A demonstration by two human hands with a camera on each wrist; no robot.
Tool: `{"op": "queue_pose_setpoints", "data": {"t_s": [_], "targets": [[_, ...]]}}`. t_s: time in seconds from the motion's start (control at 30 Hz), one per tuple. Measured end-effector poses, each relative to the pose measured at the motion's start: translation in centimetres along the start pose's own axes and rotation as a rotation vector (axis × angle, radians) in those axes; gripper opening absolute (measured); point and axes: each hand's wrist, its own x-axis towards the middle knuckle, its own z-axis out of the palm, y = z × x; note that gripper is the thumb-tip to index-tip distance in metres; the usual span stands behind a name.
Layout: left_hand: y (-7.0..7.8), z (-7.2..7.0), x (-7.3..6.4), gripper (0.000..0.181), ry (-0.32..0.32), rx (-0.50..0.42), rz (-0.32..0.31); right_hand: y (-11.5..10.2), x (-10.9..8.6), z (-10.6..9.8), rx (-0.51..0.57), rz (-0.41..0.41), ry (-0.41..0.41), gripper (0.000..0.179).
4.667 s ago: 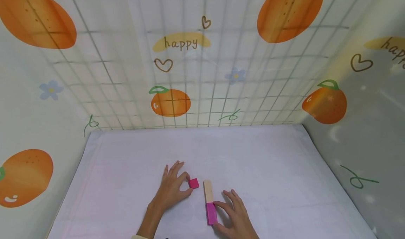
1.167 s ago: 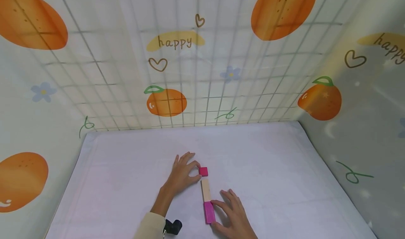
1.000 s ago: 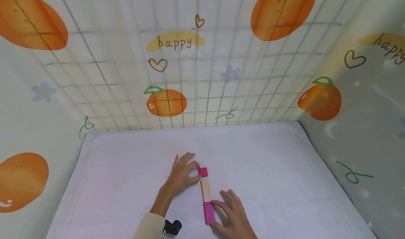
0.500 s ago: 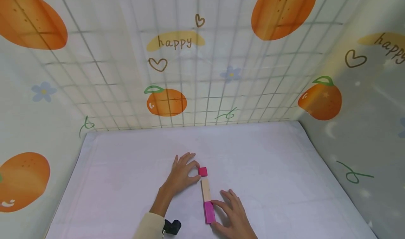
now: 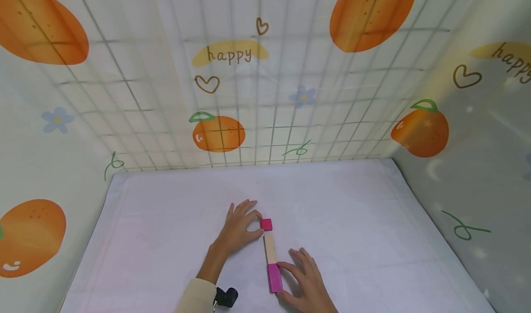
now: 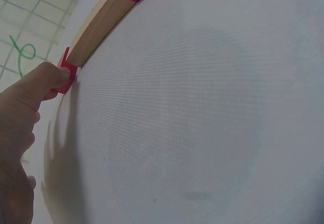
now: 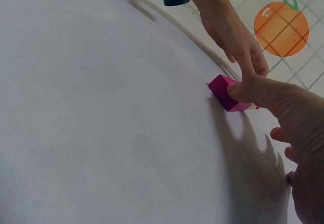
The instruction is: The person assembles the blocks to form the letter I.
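My left hand (image 5: 238, 227) pinches a small red block (image 5: 266, 224) between thumb and index finger, its other fingers spread. That block is at the far end of a plain wooden block (image 5: 269, 249); in the left wrist view the red block (image 6: 66, 74) overlaps the wood's end. Against the wooden block's near end lies a magenta block (image 5: 274, 278), the two forming one straight row on the table. My right hand (image 5: 308, 283) holds the magenta block along its right side, index finger near the far corner and thumb near the close one. In the right wrist view, the thumb presses the magenta block (image 7: 223, 91).
A white cloth covers the table (image 5: 352, 211). Curtains printed with oranges (image 5: 220, 133) stand behind and at both sides. A black device (image 5: 226, 298) sits at the left wrist, below the cream sleeve (image 5: 198, 297).
Since the oldest frame, my left hand has carried the red block right and away, from beside the row to the wooden block's far end. Over the last second both hands stay almost still.
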Motion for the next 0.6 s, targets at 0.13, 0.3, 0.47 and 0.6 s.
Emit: {"op": "queue_pose_setpoints", "data": {"t_s": [0.13,0.3,0.47,0.6], "targets": [[-0.02,-0.05,0.03,0.025,-0.011,-0.001,-0.011,-0.04,0.05,-0.03,-0.008,0.001,-0.009,0.057],[-0.01,-0.06,0.02,0.025,-0.022,-0.001,-0.023,0.03,0.04,0.09,0.001,0.010,-0.015,0.058],[-0.08,-0.14,-0.09,0.028,-0.028,-0.019,-0.034,0.41,-0.08,0.39,0.013,-0.017,0.016,0.059],[-0.40,-0.39,-0.43,0.039,-0.024,-0.064,-0.061,0.75,-0.22,0.33,0.070,-0.109,0.087,0.057]]}}
